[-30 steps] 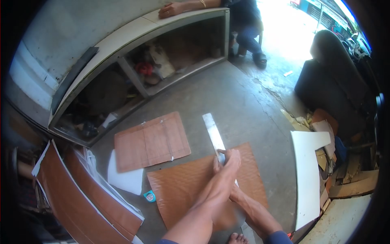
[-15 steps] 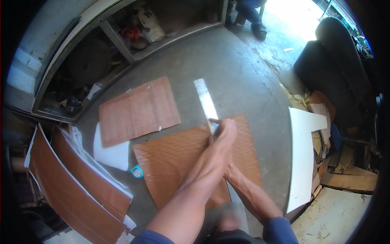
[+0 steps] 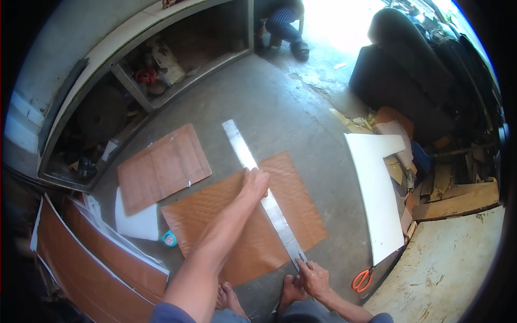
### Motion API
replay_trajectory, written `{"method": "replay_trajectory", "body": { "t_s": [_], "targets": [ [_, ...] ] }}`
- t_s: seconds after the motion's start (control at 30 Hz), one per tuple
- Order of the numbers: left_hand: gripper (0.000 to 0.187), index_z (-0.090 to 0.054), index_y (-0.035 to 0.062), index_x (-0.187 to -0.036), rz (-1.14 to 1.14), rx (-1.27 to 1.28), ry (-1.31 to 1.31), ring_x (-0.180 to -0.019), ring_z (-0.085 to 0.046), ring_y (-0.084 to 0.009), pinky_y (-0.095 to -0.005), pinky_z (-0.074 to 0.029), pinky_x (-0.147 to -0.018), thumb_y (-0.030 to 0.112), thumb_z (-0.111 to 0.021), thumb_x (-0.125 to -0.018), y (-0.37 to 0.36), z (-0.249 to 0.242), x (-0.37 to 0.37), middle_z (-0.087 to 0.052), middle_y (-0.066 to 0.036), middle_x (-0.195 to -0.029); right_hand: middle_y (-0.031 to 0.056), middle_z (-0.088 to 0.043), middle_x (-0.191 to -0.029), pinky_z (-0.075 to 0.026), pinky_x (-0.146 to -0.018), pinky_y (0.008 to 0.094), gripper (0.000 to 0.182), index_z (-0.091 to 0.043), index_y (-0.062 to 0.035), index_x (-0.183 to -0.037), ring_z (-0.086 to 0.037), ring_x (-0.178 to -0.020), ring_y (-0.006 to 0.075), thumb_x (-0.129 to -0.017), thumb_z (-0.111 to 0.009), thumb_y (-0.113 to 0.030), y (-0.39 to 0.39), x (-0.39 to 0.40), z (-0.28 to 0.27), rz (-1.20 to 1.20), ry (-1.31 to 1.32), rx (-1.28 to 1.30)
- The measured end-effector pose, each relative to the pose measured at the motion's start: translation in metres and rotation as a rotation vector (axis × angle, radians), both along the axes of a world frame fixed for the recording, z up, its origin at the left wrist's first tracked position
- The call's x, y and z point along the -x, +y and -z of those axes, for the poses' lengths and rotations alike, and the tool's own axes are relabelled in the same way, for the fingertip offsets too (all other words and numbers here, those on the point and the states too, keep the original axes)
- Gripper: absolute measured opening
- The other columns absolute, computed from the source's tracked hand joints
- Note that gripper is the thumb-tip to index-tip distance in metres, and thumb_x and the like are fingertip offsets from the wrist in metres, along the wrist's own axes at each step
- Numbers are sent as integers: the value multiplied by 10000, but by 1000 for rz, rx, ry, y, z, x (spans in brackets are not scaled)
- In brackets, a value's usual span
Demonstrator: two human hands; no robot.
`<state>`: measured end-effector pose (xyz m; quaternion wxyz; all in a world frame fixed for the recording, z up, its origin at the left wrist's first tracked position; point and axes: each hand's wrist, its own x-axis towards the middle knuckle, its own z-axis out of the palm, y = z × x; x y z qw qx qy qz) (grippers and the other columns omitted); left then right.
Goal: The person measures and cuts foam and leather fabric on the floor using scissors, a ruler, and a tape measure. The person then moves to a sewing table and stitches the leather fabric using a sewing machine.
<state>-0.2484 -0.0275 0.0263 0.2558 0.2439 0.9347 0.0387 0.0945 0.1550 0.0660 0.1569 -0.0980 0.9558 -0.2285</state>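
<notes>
A long metal straightedge (image 3: 280, 222) lies slantwise across a brown sheet (image 3: 215, 215) on the floor, its far end reaching past the sheet. My left hand (image 3: 255, 183) presses down on the straightedge near the sheet's far edge, thumb and fingers gripping its sides. At the near end is my right hand (image 3: 314, 278), its fingers closed around a thin, dark-tipped tool too small to identify. That tool's tip touches or nearly touches the straightedge. A teal tape measure (image 3: 169, 238) rests just left of the sheet.
A brown panel (image 3: 164, 168) overlaps a white piece (image 3: 134, 220) on the left, near curved brown sheets (image 3: 97, 264). To the right are a white cut board (image 3: 374, 199), orange-handled scissors (image 3: 362, 280) and scrap. My bare feet (image 3: 293, 290) are at the near edge. Another person sits far back.
My right hand has come from under my left forearm to the straightedge's near end. My view has shifted; the scissors and both feet now show.
</notes>
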Motion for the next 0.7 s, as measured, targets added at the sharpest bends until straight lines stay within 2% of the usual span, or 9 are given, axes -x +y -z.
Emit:
{"method": "replay_trajectory", "body": {
  "t_s": [0.03, 0.1, 0.17, 0.23, 0.27, 0.33, 0.53, 0.63, 0.7],
  "targets": [
    [301, -738, 83, -1063, -49, -115, 131, -1213, -608, -313, -592, -405, -1033, 282, -770, -839, -13, 18, -22, -706, -168, -1135, 124, -641, -883, -543, -631, 457, 562, -544, -56, -1347, -650, -809, 328, -845, -713, -243, -10, 11, 1, 144, 88, -78],
    [532, -617, 65, -1288, -215, -223, 193, -1362, -452, -364, -650, -318, -1096, 319, -763, -844, -36, 8, -76, -585, -213, -1309, 146, -628, -954, -544, -694, 465, 570, -549, -59, -1340, -627, -890, 338, -838, -726, -263, -25, 11, 10, 321, 182, -142],
    [760, -434, 84, -1482, -316, -182, 188, -1460, -280, -433, -737, -190, -1127, 407, -732, -862, -68, 15, -134, -353, -246, -1536, 186, -593, -1058, -517, -795, 459, 556, -573, -31, -1284, -579, -1009, 345, -846, -737, -332, -32, 9, 30, 459, 113, -180],
    [886, -308, 135, -1579, -428, -92, 64, -1523, -108, -458, -807, -77, -1107, 511, -688, -872, -92, 2, -177, -167, -227, -1645, 190, -586, -1040, -520, -787, 465, 560, -574, -28, -1273, -589, -991, 358, -829, -746, -321, -29, 6, 37, 506, 124, -92],
    [886, -308, 135, -1579, -422, -91, 75, -1523, -108, -458, -807, -77, -1107, 511, -688, -872, -102, 3, -185, -167, -227, -1645, 194, -580, -1022, -523, -778, 470, 563, -574, -25, -1261, -599, -972, 371, -811, -755, -311, -24, 8, 41, 527, 140, -14],
    [916, -276, 181, -1604, -445, -101, 31, -1550, 14, -430, -818, -24, -1099, 585, -653, -872, -113, 6, -191, -65, -190, -1687, 204, -569, -1012, -525, -777, 474, 541, -572, -21, -1230, -600, -949, 392, -793, -759, -279, -8, 11, 47, 591, 196, -7],
    [918, -286, 196, -1605, -331, -99, 37, -1554, 15, -417, -785, -9, -1129, 605, -650, -868, -85, 10, -162, -74, -171, -1693, 263, -567, -1048, -520, -829, 488, 576, -544, 33, -1276, -600, -949, 450, -780, -732, -193, 92, 11, 70, 772, 383, -66],
    [914, -296, 196, -1602, -291, -124, 36, -1555, 3, -410, -782, -13, -1131, 607, -651, -867, -53, 10, -142, -85, -169, -1692, 237, -558, -1086, -500, -859, 490, 651, -501, 29, -1374, -595, -1010, 420, -801, -717, -193, 127, 9, 64, 868, 418, -242],
    [911, -297, 195, -1602, -267, -130, 47, -1555, 0, -409, -783, -15, -1131, 607, -648, -868, -35, 11, -129, -88, -166, -1692, 255, -560, -1233, -449, -961, 522, 701, -443, 26, -1443, -577, -1091, 436, -822, -701, -174, 131, 17, 54, 784, 506, -447]
  ]
}}
